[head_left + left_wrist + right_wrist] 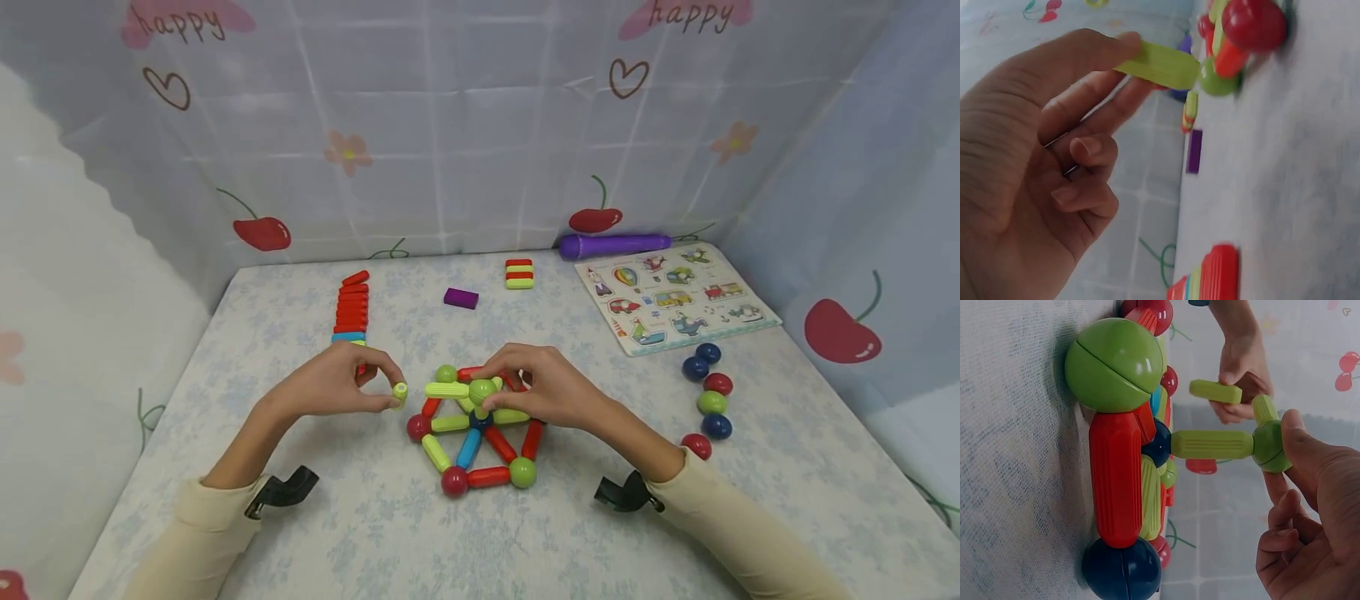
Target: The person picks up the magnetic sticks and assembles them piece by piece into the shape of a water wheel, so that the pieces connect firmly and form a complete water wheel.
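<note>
My left hand [341,379] pinches a yellow-green magnetic rod [1163,65] between thumb and fingertips, left of a wheel-shaped frame of rods and balls. The right hand [551,385] pinches a light green ball [1269,449] above the frame's middle. Below that ball, a yellow-green rod [1210,444] stands upright on the dark blue centre ball [1159,444]. Another yellow-green rod [447,390] juts leftward from the held ball. Red, yellow-green and blue rods form the frame's spokes and sides, with red balls [454,481] and green balls [522,472] at corners. The right hand partly hides its far right side.
A column of mostly red rods [352,308] lies at the back left. Further back are a purple block [461,298], several stacked red and yellow-green rods [519,274] and a purple tube [615,245]. A picture board [678,292] and loose balls [712,402] lie on the right.
</note>
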`<control>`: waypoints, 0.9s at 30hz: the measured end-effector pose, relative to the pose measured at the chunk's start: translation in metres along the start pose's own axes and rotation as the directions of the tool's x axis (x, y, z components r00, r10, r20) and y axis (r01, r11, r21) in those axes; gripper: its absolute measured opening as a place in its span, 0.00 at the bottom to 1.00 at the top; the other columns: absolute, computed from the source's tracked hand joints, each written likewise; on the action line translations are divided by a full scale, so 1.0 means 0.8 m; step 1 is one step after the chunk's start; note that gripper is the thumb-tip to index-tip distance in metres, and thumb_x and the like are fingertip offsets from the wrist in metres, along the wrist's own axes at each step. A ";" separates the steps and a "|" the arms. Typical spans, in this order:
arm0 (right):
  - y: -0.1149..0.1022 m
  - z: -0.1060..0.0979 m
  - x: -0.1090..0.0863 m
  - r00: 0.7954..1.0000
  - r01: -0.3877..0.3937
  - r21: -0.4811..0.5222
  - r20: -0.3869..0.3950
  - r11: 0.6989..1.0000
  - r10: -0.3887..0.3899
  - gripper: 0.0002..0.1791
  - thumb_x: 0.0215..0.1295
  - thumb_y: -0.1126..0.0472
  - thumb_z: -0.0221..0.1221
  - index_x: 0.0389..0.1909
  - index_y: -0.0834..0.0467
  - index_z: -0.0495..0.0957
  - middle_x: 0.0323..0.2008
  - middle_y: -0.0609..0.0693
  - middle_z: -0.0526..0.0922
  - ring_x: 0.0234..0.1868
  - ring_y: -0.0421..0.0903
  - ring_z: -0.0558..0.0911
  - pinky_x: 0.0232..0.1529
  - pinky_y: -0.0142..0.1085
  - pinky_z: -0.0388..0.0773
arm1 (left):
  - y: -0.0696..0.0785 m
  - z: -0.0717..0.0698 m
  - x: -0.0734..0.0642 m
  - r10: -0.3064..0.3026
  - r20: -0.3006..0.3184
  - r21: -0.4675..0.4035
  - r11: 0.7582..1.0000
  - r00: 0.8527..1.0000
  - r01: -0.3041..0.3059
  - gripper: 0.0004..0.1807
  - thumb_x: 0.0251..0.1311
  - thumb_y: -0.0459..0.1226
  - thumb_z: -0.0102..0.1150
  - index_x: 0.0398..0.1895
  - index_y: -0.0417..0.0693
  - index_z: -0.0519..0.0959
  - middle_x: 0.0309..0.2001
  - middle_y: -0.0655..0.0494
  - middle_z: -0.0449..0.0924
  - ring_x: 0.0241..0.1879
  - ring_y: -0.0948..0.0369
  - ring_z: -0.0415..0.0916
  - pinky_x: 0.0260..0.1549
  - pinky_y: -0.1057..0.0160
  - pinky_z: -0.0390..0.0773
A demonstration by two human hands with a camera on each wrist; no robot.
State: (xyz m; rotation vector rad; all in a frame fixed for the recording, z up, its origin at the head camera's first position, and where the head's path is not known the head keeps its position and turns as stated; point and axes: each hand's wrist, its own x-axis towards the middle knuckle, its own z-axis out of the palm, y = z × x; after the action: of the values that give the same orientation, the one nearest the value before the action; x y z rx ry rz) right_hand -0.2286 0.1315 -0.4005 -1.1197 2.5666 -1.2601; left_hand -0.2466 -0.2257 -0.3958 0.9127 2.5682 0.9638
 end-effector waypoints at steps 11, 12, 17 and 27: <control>-0.003 -0.002 -0.003 1.000 -0.009 0.009 -0.002 1.000 0.009 0.22 0.62 0.54 0.78 0.57 0.51 0.90 0.46 0.38 0.88 0.32 0.41 0.76 0.32 0.41 0.75 | 0.006 0.021 0.012 0.073 0.078 -0.134 0.989 0.994 -0.062 0.09 0.60 0.43 0.81 0.42 0.62 0.90 0.27 0.57 0.79 0.24 0.65 0.68 0.26 0.65 0.69; -0.003 -0.002 -0.003 1.000 -0.012 0.008 -0.003 1.000 0.012 0.22 0.62 0.54 0.78 0.57 0.50 0.90 0.47 0.38 0.88 0.33 0.41 0.77 0.32 0.41 0.75 | 0.005 0.022 0.012 0.072 0.078 -0.139 0.989 0.994 -0.061 0.09 0.60 0.43 0.81 0.42 0.62 0.90 0.27 0.56 0.78 0.24 0.65 0.68 0.25 0.65 0.68; -0.004 0.000 -0.002 1.000 -0.012 0.003 -0.003 1.000 0.012 0.22 0.63 0.53 0.78 0.58 0.48 0.90 0.47 0.38 0.87 0.33 0.44 0.77 0.33 0.40 0.75 | 0.003 0.025 0.011 0.062 0.080 -0.164 0.985 0.995 -0.049 0.10 0.61 0.43 0.80 0.43 0.61 0.90 0.25 0.54 0.74 0.24 0.64 0.68 0.24 0.65 0.68; 0.017 -0.057 -0.037 0.993 -0.075 -0.153 -0.104 0.985 0.060 0.20 0.69 0.57 0.74 0.61 0.51 0.87 0.51 0.44 0.90 0.34 0.43 0.77 0.36 0.42 0.79 | -0.001 0.027 0.008 0.050 0.077 -0.174 0.984 0.996 -0.036 0.09 0.61 0.43 0.80 0.43 0.62 0.90 0.25 0.54 0.73 0.25 0.64 0.69 0.25 0.65 0.69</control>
State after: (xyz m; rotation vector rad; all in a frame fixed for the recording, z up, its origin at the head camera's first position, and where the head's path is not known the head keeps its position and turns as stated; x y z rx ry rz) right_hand -0.2310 0.1860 -0.3874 -1.0086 2.7942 -1.1444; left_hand -0.2432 -0.2112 -0.4128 0.9423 2.3639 1.1182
